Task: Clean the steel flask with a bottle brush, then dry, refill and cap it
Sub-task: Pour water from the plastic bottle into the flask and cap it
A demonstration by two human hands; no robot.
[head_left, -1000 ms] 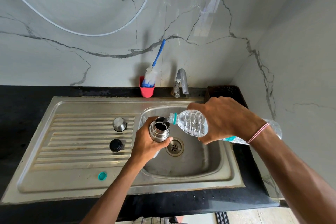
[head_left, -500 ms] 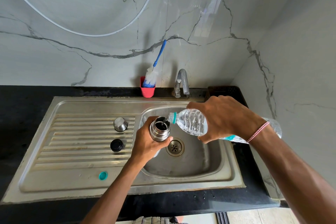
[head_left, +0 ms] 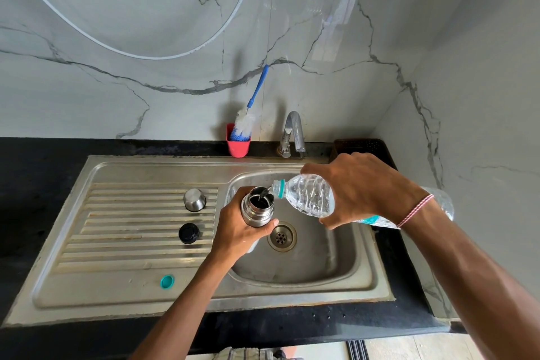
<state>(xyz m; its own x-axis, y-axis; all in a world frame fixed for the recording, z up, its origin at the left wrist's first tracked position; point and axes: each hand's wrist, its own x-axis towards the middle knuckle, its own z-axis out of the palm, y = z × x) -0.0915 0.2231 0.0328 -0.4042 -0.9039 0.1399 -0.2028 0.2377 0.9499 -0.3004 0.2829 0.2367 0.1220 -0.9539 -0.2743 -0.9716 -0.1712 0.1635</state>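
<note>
The open flask (head_left: 257, 209) is over the sink basin (head_left: 321, 260), gripped by the left hand (head_left: 239, 231); the right hand (head_left: 359, 187) grips a water bottle (head_left: 306, 199) tilted to its mouth. A steel cup (head_left: 194, 199) and black stopper (head_left: 189, 233) sit on the ribbed drainboard (head_left: 131, 228), set in a black worktop (head_left: 29, 172) under marble walls (head_left: 146, 23).
</note>
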